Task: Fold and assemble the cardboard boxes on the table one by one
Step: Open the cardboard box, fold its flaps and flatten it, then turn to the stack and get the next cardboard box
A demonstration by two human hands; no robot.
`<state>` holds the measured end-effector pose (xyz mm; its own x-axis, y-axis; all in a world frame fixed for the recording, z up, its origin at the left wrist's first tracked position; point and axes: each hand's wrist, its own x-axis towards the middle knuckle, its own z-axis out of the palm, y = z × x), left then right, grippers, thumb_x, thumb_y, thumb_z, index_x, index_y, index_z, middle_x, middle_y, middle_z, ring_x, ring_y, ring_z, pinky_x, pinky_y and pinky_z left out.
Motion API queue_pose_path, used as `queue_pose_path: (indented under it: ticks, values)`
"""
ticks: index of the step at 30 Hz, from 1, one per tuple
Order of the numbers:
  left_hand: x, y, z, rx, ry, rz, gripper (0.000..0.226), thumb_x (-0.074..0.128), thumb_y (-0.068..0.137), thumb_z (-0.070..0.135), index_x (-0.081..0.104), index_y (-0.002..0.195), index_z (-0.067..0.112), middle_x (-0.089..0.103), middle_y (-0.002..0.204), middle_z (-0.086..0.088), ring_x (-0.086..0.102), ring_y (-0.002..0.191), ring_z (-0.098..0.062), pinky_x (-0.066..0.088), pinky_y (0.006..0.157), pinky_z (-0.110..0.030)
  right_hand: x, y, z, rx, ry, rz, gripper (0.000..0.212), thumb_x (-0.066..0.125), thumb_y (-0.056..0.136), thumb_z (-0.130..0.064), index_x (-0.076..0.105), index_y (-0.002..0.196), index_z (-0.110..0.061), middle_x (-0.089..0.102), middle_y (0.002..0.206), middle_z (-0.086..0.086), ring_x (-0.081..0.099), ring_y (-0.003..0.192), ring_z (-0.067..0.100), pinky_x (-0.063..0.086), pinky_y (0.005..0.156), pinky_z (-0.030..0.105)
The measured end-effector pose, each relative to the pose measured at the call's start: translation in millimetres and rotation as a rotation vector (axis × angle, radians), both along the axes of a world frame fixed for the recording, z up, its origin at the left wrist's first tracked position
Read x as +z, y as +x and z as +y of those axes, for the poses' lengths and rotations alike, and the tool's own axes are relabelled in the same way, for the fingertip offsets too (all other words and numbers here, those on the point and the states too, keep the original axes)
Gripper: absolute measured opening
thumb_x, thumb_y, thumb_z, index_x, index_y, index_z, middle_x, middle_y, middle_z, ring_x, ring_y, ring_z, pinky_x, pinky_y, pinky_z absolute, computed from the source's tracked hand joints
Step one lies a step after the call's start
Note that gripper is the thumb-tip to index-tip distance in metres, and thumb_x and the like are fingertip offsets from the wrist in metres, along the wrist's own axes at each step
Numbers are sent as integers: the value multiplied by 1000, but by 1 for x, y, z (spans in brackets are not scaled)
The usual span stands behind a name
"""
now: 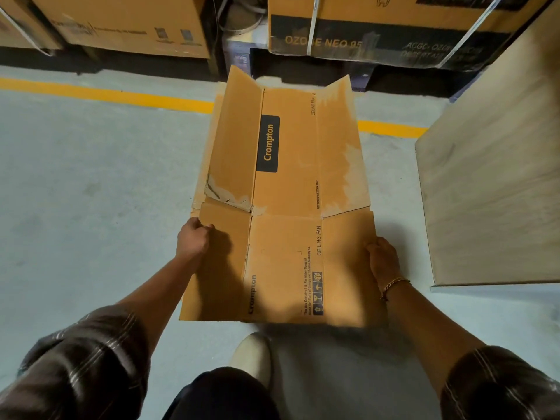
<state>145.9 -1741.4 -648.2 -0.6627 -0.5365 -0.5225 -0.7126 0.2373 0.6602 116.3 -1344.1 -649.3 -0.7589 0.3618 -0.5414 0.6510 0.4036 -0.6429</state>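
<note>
A flattened brown cardboard box printed "Crompton" and "CEILING FAN" is held out in front of me above the grey floor. Its far flaps tilt upward at the left and right. My left hand grips the left edge of the near panel, fingers curled over it. On the opposite side, my right hand, with a bracelet at the wrist, holds the right edge of the same panel, thumb on top.
A pale wooden table top stands at the right. Large printed cartons line the back, with another carton at the back left. A yellow line crosses the grey floor. My shoe shows below the box.
</note>
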Motion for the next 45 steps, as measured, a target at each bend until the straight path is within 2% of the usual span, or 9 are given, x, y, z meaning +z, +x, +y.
queue_pose_path:
  ticks: [3, 5, 9, 13, 17, 19, 23, 30, 45]
  values:
    - [-11, -3, -10, -6, -17, -23, 15, 55, 103, 18, 58, 107, 4, 64, 105, -15, 61, 106, -35, 49, 89, -46, -15, -1, -8, 24, -26, -52, 16, 45, 90, -7, 56, 94, 5, 49, 77, 17, 43, 69, 24, 36, 65, 38]
    - [-15, -5, -19, -25, -19, -33, 23, 50, 103, 11, 57, 123, 5, 63, 117, -14, 58, 113, -34, 48, 96, -45, -23, 0, -17, 31, -45, -72, 14, 43, 89, -2, 54, 93, 5, 47, 76, 13, 39, 69, 21, 31, 63, 32]
    - [-19, -11, -35, -59, -47, -31, 41, 45, 102, 7, 51, 142, 7, 59, 136, -14, 55, 124, -36, 47, 107, -52, -31, -3, -35, 57, -99, -63, 18, 47, 90, 3, 59, 87, -10, 51, 71, 3, 42, 62, 17, 32, 55, 27]
    - [-30, -9, -47, -60, -16, -31, 46, 49, 102, 11, 45, 148, 11, 57, 137, -13, 56, 120, -34, 48, 105, -49, -42, -8, -40, 98, -100, -77, 20, 48, 92, 3, 59, 101, -11, 56, 80, 5, 47, 64, 15, 36, 54, 25]
    - [-47, 2, -43, -170, 78, -77, 53, 58, 102, 14, 37, 149, 0, 53, 129, -15, 52, 120, -27, 47, 92, -28, -65, -8, -31, 166, -112, -165, 50, 65, 91, -20, 49, 139, -15, 62, 119, 8, 61, 98, 28, 51, 78, 33]
    - [-49, 3, -38, -276, -80, -131, 70, 62, 100, 37, 32, 154, 5, 45, 150, -20, 46, 136, -38, 44, 108, -45, -66, -7, -30, 310, 17, -173, 83, 72, 83, -54, 37, 151, -21, 48, 148, 7, 50, 132, 30, 43, 108, 44]
    - [-20, 5, -24, -635, -496, -174, 84, 39, 100, 65, 10, 163, 17, 9, 170, -11, 13, 155, -32, 20, 121, -54, -19, -5, -50, 663, 256, -122, 78, 51, 98, -52, 16, 159, -19, 15, 167, 2, 18, 152, 23, 20, 121, 42]
    - [114, 15, 14, -968, -693, -128, 100, 2, 86, 84, 2, 163, 21, -2, 171, -7, -3, 158, -25, 6, 125, -51, 104, 3, -71, 787, 359, -70, 80, 44, 96, -63, 13, 160, -26, 6, 169, -1, 14, 153, 23, 24, 121, 45]
    - [526, 16, 75, -995, -895, 123, 82, 9, 97, 71, -1, 163, 23, -6, 171, -6, -11, 157, -27, -1, 125, -53, 517, 29, -69, 862, 602, 253, 79, 31, 99, -60, 0, 161, -23, -9, 168, 0, -7, 155, 23, 5, 124, 45]
